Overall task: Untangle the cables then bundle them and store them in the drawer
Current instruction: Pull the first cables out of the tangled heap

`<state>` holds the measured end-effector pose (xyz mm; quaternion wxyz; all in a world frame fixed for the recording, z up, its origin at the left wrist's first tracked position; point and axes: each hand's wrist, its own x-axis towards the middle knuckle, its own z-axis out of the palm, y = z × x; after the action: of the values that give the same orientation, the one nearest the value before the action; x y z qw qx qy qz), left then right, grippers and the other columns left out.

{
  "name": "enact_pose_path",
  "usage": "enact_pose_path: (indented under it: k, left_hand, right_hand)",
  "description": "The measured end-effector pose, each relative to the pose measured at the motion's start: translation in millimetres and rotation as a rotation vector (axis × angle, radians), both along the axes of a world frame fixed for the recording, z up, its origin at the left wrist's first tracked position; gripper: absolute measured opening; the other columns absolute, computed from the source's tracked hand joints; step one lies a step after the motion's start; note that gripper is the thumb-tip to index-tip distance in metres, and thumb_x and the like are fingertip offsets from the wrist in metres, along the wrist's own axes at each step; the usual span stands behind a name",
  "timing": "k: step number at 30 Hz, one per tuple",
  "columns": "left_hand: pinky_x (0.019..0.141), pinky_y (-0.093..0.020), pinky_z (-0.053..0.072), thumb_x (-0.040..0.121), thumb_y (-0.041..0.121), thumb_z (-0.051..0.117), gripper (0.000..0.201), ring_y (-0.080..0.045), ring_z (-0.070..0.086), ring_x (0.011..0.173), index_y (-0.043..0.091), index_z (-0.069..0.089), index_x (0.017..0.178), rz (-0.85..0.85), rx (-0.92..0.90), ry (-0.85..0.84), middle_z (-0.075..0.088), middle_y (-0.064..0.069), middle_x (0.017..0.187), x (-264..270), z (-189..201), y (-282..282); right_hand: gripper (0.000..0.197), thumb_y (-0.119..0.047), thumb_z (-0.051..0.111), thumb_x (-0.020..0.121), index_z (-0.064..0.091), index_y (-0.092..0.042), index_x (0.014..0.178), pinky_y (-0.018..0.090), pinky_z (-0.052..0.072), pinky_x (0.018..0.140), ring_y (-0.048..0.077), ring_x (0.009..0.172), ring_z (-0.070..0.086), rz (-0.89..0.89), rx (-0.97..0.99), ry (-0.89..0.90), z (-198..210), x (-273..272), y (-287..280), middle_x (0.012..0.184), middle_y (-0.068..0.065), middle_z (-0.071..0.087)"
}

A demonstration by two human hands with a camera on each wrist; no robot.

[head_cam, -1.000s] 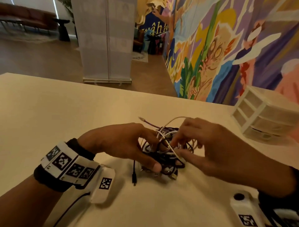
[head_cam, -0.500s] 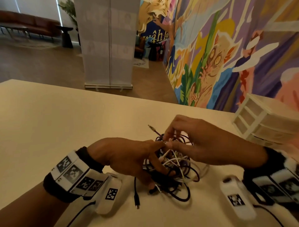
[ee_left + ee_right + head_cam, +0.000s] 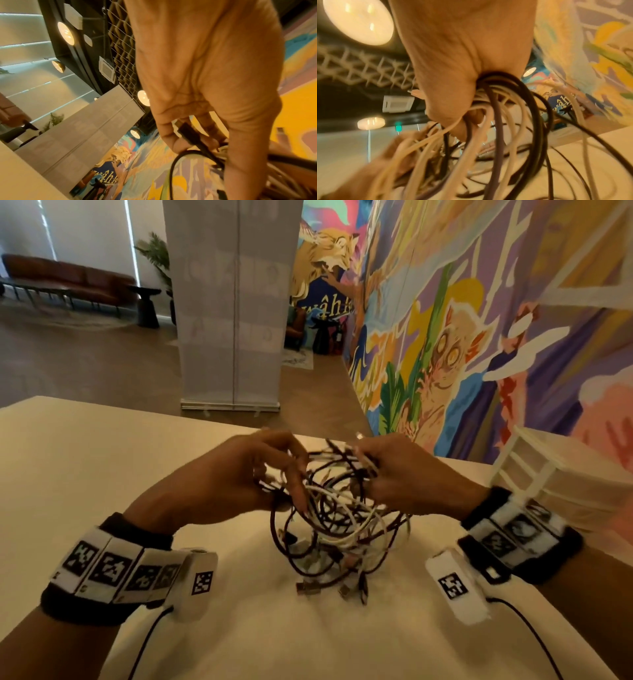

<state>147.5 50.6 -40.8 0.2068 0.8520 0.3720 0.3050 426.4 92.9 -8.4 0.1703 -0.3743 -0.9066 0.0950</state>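
Head view: both hands, left [image 3: 236, 484] & right [image 3: 411, 484], now grip the cables [image 3: 335, 522], tangle lifted off the worktop [image 3: 85, 460], plugs dangling; untangling barely begun, drawer unit [image 3: 548, 474] waits at right.

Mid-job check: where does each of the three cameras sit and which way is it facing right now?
Head: worn on the head, looking forward and down at the tangled clump of black and white cables over the cream table; shows both hands, left hand, right hand.
Left wrist: at the left wrist, looking up along the palm; fingers hold a black plug.
Right wrist: at the right wrist, looking up along the palm gripping cable loops.
Shared: all three show the cables.
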Motion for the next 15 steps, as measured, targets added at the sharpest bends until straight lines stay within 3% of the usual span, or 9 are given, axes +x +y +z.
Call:
enact_pose_path:
  k: [1, 4, 6, 7, 9, 11, 15]
  left_hand:
    - [0.089, -0.024, 0.056, 0.083, 0.011, 0.089, 0.042, -0.008, 0.055, 0.121, 0.047, 0.079, 0.101, 0.03, 0.022, -0.001, 0.056, 0.026, 0.131, -2.7, 1.8, 0.8]
    - [0.095, -0.023, 0.056, 0.082, 0.004, 0.088, 0.055, -0.001, 0.054, 0.121, 0.051, 0.074, 0.108, 0.097, -0.027, 0.077, 0.045, 0.03, 0.137, -8.7, -1.3, 4.6]
    - [0.094, -0.028, 0.06, 0.084, -0.003, 0.082, 0.055, -0.002, 0.06, 0.117, 0.046, 0.073, 0.109, 0.092, -0.105, 0.049, 0.05, 0.026, 0.133, -7.0, -8.3, 6.2]
    - [0.094, -0.032, 0.062, 0.087, -0.005, 0.078, 0.052, -0.004, 0.063, 0.116, 0.042, 0.073, 0.109, 0.086, -0.13, 0.016, 0.055, 0.023, 0.13, -3.7, -11.6, 7.0]
    - [0.097, -0.035, 0.061, 0.092, -0.001, 0.075, 0.042, -0.008, 0.066, 0.114, 0.036, 0.074, 0.111, 0.084, -0.171, -0.072, 0.061, 0.02, 0.124, 4.6, -14.0, 7.7]
    - [0.1, -0.035, 0.06, 0.095, 0.008, 0.077, 0.033, -0.009, 0.066, 0.116, 0.034, 0.073, 0.115, 0.077, -0.187, -0.132, 0.063, 0.018, 0.124, 12.8, -14.1, 7.6]
    - [0.107, -0.034, 0.056, 0.096, 0.012, 0.076, 0.035, -0.012, 0.064, 0.12, 0.033, 0.072, 0.123, 0.019, -0.177, -0.15, 0.063, 0.016, 0.129, 25.8, -10.9, 2.7]
  right_hand:
    - [0.015, -0.022, 0.081, 0.093, 0.071, -0.033, 0.093, 0.027, 0.048, 0.065, 0.006, 0.073, 0.062, -0.011, -0.007, 0.096, 3.4, 4.6, -8.2, 0.08, -0.011, 0.068]
    - [0.046, -0.044, 0.085, 0.09, 0.065, -0.034, 0.13, 0.021, 0.054, 0.077, 0.003, 0.099, 0.064, -0.045, -0.047, 0.043, 1.6, 18.7, -30.8, 0.109, -0.019, 0.066]
    - [0.06, -0.054, 0.081, 0.09, 0.055, -0.043, 0.144, 0.021, 0.055, 0.088, 0.001, 0.111, 0.062, -0.028, -0.099, -0.033, 1.3, 30.0, -40.4, 0.123, -0.025, 0.06]
    - [0.061, -0.051, 0.077, 0.094, 0.05, -0.046, 0.149, 0.024, 0.057, 0.091, 0.001, 0.116, 0.063, -0.025, -0.151, -0.011, 5.3, 35.1, -42.5, 0.129, -0.026, 0.059]
    - [0.047, -0.033, 0.063, 0.106, 0.051, -0.044, 0.151, 0.032, 0.06, 0.093, 0.003, 0.121, 0.065, -0.005, -0.212, 0.087, 17.4, 40.0, -42.1, 0.133, -0.024, 0.063]
    - [0.039, -0.01, 0.048, 0.112, 0.062, -0.033, 0.141, 0.036, 0.063, 0.091, 0.009, 0.119, 0.069, 0.009, -0.177, 0.17, 28.7, 40.0, -42.1, 0.128, -0.018, 0.069]
    - [0.048, 0.017, 0.047, 0.104, 0.069, -0.022, 0.12, 0.032, 0.065, 0.089, 0.015, 0.11, 0.076, 0.017, -0.017, 0.375, 64.8, 44.0, -43.8, 0.115, -0.003, 0.076]
